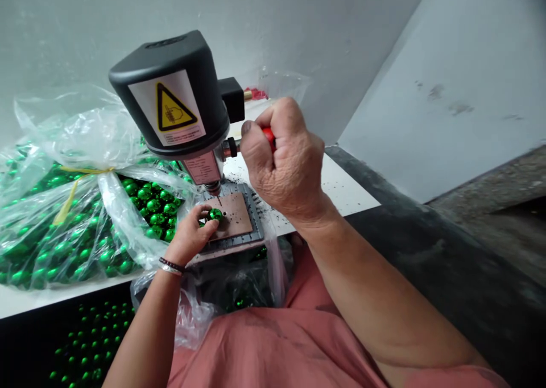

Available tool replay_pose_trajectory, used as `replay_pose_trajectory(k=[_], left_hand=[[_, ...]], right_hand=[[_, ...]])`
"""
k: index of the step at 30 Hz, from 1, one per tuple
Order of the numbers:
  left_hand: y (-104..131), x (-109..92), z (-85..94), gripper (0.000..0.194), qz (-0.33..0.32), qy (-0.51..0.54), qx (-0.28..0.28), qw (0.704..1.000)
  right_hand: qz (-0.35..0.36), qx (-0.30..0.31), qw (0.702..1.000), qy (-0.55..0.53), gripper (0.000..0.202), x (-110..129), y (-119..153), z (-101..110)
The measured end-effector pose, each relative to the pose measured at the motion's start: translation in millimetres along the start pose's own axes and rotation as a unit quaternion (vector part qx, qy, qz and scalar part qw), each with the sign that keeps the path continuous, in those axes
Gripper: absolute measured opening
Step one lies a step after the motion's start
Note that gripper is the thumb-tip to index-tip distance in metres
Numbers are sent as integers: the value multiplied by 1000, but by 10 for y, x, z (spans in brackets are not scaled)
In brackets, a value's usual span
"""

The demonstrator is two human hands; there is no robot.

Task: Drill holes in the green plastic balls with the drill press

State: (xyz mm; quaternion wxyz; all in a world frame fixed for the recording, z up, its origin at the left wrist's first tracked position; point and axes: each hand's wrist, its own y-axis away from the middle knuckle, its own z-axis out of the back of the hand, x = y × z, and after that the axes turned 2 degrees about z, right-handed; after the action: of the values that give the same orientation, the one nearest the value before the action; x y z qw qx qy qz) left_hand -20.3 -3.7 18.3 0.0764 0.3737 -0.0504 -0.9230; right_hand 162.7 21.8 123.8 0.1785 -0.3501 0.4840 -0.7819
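Observation:
My left hand (193,232), with a dark beaded bracelet and a pale bangle at the wrist, pinches a shiny green ball (215,214) between thumb and fingers. That ball is at a brown board (238,213) on the grey slotted base (256,223) of a small bench drill press (170,100). A thin drill bit (220,200) points down just above the ball; whether they touch I cannot tell. My right hand (288,163) is wrapped round the red grip (269,139) of the press's feed lever, raised to the machine's right. Its fingers hide most of the grip.
A big clear plastic bag (106,206), tied with yellow string and full of green balls, lies left of the press. Dark shavings litter the white table (336,186). Under the table edge hangs another clear bag (191,314); more green balls (91,342) show at lower left.

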Motion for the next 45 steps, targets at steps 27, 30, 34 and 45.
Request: replay_pose_trajectory(k=[27,30,34,45], left_hand=[[-57,-17,-22,46,-4,-27,-21,999],[-72,-12,-37,44,-8,-31,-19,999],[-86,-43,-43,44,-29,-53,-12,998],[-87,-48,-61,50,-35,-71,-20,997]], right_hand=[[-43,71,995,58,23,29,-211,24],[-60,104,990,68,23,23,-430,-19],[-89,149,981,82,21,-75,-718,-197],[-117,150,979,68,20,-177,-823,-357]])
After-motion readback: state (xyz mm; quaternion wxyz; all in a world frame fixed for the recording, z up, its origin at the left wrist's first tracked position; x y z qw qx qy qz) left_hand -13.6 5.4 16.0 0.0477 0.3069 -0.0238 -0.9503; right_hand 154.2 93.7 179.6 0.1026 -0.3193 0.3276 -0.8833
